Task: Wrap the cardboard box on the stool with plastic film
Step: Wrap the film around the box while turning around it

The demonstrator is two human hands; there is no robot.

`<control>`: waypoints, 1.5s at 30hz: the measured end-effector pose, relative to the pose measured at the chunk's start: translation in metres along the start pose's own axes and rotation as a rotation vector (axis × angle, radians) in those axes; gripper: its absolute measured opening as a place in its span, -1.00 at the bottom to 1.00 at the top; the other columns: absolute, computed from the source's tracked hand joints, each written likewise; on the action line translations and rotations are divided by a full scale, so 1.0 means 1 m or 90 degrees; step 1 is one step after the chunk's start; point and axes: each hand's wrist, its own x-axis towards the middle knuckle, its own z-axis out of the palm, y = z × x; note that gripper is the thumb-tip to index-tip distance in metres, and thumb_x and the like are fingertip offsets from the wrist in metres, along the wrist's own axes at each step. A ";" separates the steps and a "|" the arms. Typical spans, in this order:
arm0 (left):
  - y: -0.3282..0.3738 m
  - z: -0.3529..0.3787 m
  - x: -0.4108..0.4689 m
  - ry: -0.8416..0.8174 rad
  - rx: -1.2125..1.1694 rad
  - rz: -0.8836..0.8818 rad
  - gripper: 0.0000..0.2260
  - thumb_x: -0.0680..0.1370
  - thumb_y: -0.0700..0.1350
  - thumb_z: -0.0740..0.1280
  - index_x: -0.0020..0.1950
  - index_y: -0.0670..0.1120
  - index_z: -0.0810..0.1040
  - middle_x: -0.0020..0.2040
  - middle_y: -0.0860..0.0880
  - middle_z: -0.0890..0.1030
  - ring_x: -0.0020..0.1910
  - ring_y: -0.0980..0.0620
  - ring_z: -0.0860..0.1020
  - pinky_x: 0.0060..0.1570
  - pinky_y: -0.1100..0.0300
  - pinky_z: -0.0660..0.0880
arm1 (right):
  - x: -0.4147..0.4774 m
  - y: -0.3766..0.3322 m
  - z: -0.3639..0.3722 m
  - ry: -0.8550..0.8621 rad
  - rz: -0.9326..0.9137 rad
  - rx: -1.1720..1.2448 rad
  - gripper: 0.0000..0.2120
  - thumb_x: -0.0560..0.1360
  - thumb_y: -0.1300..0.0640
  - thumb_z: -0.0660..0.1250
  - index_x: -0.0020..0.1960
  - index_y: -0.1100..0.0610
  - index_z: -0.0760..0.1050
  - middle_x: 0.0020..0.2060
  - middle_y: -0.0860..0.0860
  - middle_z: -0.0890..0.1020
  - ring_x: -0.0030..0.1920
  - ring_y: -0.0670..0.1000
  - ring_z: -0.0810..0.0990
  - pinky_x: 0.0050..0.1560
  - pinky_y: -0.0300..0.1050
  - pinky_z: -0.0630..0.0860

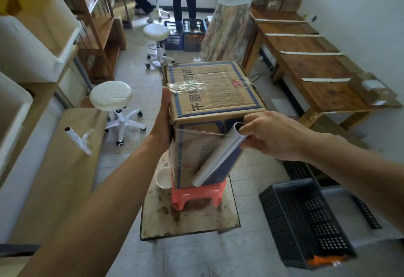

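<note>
One cardboard box (pixel 209 88), one red stool (pixel 197 192) and one film roll (pixel 216 161) are counted at centre; one thin roll (pixel 77 139) and two white stools (pixel 111 95) at left; two crates (pixel 173 36) at top.

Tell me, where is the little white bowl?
In the head view, the white bowl sits near the middle, on the stained low table, just left of the red stool that carries the cardboard box.
</note>
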 end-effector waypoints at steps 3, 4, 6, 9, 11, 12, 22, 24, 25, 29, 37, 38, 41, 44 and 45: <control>0.000 0.003 0.002 0.006 -0.028 0.012 -0.43 0.67 0.23 -0.12 0.29 -0.07 0.54 0.13 -0.09 0.71 0.12 -0.06 0.67 0.02 0.08 0.61 | -0.003 0.001 0.001 0.013 0.006 0.023 -0.83 0.56 -0.05 0.35 -0.04 0.02 0.64 -0.14 -0.09 0.54 -0.15 -0.09 0.53 -0.19 -0.25 0.39; -0.001 0.004 0.002 0.002 -0.037 0.016 -0.42 0.67 0.23 -0.11 0.30 -0.09 0.53 0.15 -0.11 0.70 0.13 -0.08 0.67 0.01 0.07 0.61 | -0.005 0.002 0.001 0.009 0.006 0.023 -0.82 0.56 -0.07 0.34 -0.04 0.01 0.64 -0.15 -0.08 0.54 -0.17 -0.08 0.53 -0.20 -0.21 0.42; -0.002 0.007 0.002 -0.004 -0.049 0.012 -0.40 0.66 0.24 -0.10 0.34 -0.12 0.51 0.20 -0.14 0.67 0.16 -0.12 0.65 0.04 0.03 0.61 | -0.008 0.003 0.001 0.030 0.001 0.024 -0.80 0.55 -0.09 0.33 -0.07 0.02 0.61 -0.17 -0.07 0.52 -0.20 -0.06 0.53 -0.24 -0.18 0.39; -0.002 0.009 0.002 -0.017 -0.067 0.008 -0.37 0.65 0.26 -0.12 0.38 -0.13 0.48 0.25 -0.18 0.64 0.21 -0.15 0.62 0.08 0.00 0.60 | -0.013 0.000 0.008 0.106 0.004 0.002 -0.74 0.55 -0.10 0.28 -0.09 0.09 0.54 -0.04 0.01 0.50 -0.19 -0.03 0.51 -0.21 -0.20 0.38; -0.003 0.009 0.003 -0.016 -0.069 0.013 -0.38 0.66 0.24 -0.13 0.36 -0.13 0.49 0.20 -0.16 0.67 0.17 -0.13 0.65 0.03 0.03 0.61 | -0.017 -0.003 0.014 0.136 0.007 0.029 -0.69 0.56 -0.13 0.27 -0.14 0.11 0.52 0.04 0.04 0.49 -0.16 -0.02 0.52 -0.18 -0.21 0.46; -0.002 0.009 0.002 -0.017 -0.068 0.015 -0.39 0.66 0.23 -0.13 0.33 -0.13 0.50 0.16 -0.14 0.69 0.13 -0.10 0.67 0.00 0.05 0.62 | -0.019 -0.004 0.017 0.145 0.006 0.057 -0.68 0.57 -0.13 0.26 -0.16 0.11 0.51 0.04 0.04 0.51 -0.15 -0.01 0.55 -0.18 -0.20 0.50; -0.008 0.002 0.003 0.002 -0.036 0.018 -0.37 0.64 0.29 -0.11 0.37 -0.09 0.50 0.31 -0.18 0.60 0.28 -0.17 0.58 0.22 -0.07 0.55 | -0.023 -0.004 0.018 0.184 0.088 0.124 -0.58 0.50 -0.21 0.31 -0.38 -0.21 0.14 -0.31 -0.19 0.32 -0.38 -0.22 0.35 -0.32 -0.37 0.23; -0.002 0.001 -0.003 0.025 0.006 0.008 -0.36 0.62 0.32 -0.07 0.41 -0.08 0.47 0.36 -0.19 0.56 0.33 -0.19 0.54 0.29 -0.11 0.49 | -0.023 -0.003 0.019 0.184 0.087 0.128 -0.56 0.47 -0.23 0.32 -0.41 -0.19 0.14 -0.32 -0.19 0.31 -0.40 -0.21 0.33 -0.32 -0.38 0.20; -0.002 -0.002 -0.002 0.032 0.014 0.009 -0.34 0.60 0.36 0.01 0.46 -0.09 0.42 0.41 -0.20 0.51 0.36 -0.21 0.51 0.32 -0.14 0.47 | -0.024 -0.003 0.020 0.182 0.086 0.130 -0.56 0.47 -0.24 0.33 -0.41 -0.18 0.14 -0.33 -0.18 0.31 -0.40 -0.20 0.33 -0.32 -0.37 0.20; -0.005 -0.013 -0.005 0.055 0.042 -0.012 -0.25 0.52 0.45 0.08 0.50 -0.04 0.38 0.43 -0.18 0.50 0.38 -0.20 0.50 0.35 -0.17 0.43 | -0.025 -0.003 0.023 0.197 0.078 0.144 -0.57 0.45 -0.26 0.31 -0.41 -0.18 0.14 -0.32 -0.18 0.31 -0.40 -0.18 0.33 -0.32 -0.35 0.21; -0.003 -0.008 -0.007 0.018 0.033 0.014 -0.37 0.65 0.28 -0.22 0.28 0.02 0.54 0.14 0.01 0.71 0.16 0.02 0.66 0.11 0.12 0.60 | -0.019 -0.007 0.026 0.249 0.087 0.159 -0.61 0.47 -0.19 0.37 -0.38 -0.04 0.30 -0.33 -0.14 0.36 -0.37 -0.19 0.37 -0.33 -0.35 0.24; -0.002 -0.010 -0.006 0.023 0.063 0.018 -0.38 0.65 0.28 -0.20 0.30 0.03 0.53 0.16 0.02 0.70 0.19 0.04 0.64 0.15 0.13 0.58 | -0.018 -0.008 0.026 0.250 0.090 0.152 -0.62 0.46 -0.18 0.38 -0.38 -0.03 0.33 -0.32 -0.11 0.38 -0.37 -0.18 0.37 -0.33 -0.35 0.25; 0.000 -0.026 -0.001 0.068 0.136 0.019 -0.29 0.50 0.50 0.04 0.47 0.08 0.44 0.44 -0.01 0.50 0.42 0.00 0.46 0.45 -0.06 0.33 | -0.017 -0.009 0.026 0.251 0.091 0.129 -0.62 0.47 -0.15 0.40 -0.38 0.04 0.39 -0.31 -0.07 0.41 -0.36 -0.19 0.38 -0.33 -0.36 0.26; 0.000 -0.032 -0.004 0.136 0.122 0.027 -0.27 0.52 0.48 0.02 0.55 0.07 0.31 0.53 -0.03 0.38 0.50 -0.01 0.35 0.50 -0.05 0.20 | -0.014 -0.009 0.026 0.256 0.093 0.124 -0.59 0.49 -0.16 0.38 -0.37 0.11 0.47 -0.31 -0.07 0.43 -0.35 -0.18 0.39 -0.33 -0.35 0.28; -0.001 -0.033 -0.008 0.186 0.094 0.039 -0.32 0.57 0.41 -0.01 0.58 0.05 0.23 0.56 -0.05 0.32 0.53 -0.02 0.29 0.52 -0.06 0.15 | -0.012 -0.009 0.026 0.260 0.090 0.126 -0.59 0.49 -0.16 0.38 -0.37 0.11 0.47 -0.31 -0.07 0.43 -0.35 -0.17 0.40 -0.33 -0.34 0.28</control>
